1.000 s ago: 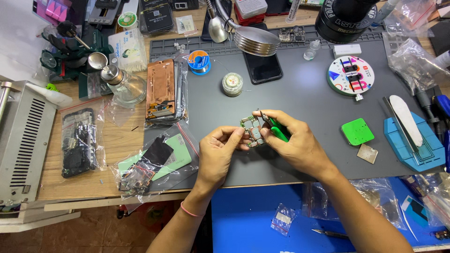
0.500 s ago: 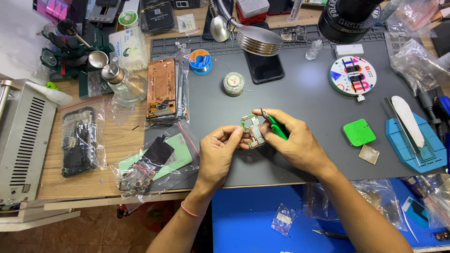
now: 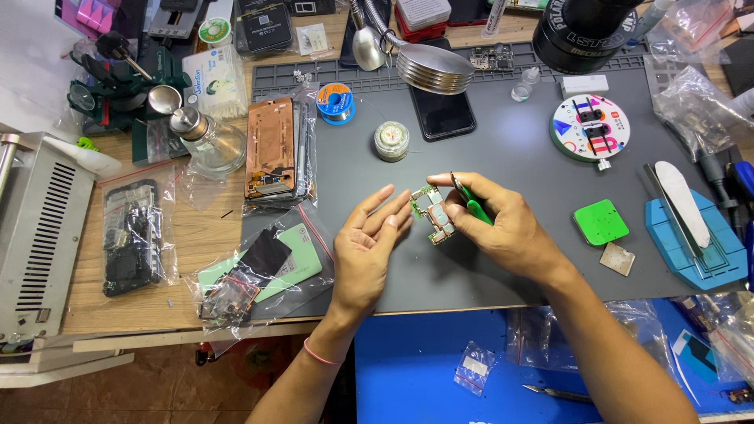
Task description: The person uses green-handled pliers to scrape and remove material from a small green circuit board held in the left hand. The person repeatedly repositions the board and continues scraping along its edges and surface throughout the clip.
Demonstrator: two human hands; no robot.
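head cam | looks steeply down | near | grey work mat (image 3: pixel 518 141) centred

The grey mat (image 3: pixel 503 259) is looking matt and probably rubbery; the tweezers (image 3: pixel 470 204) are showing green glossy plastic.

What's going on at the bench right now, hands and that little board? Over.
Left hand open, fingertips at the circuit board. Right hand holds board and green tweezers. Mat around them bare.
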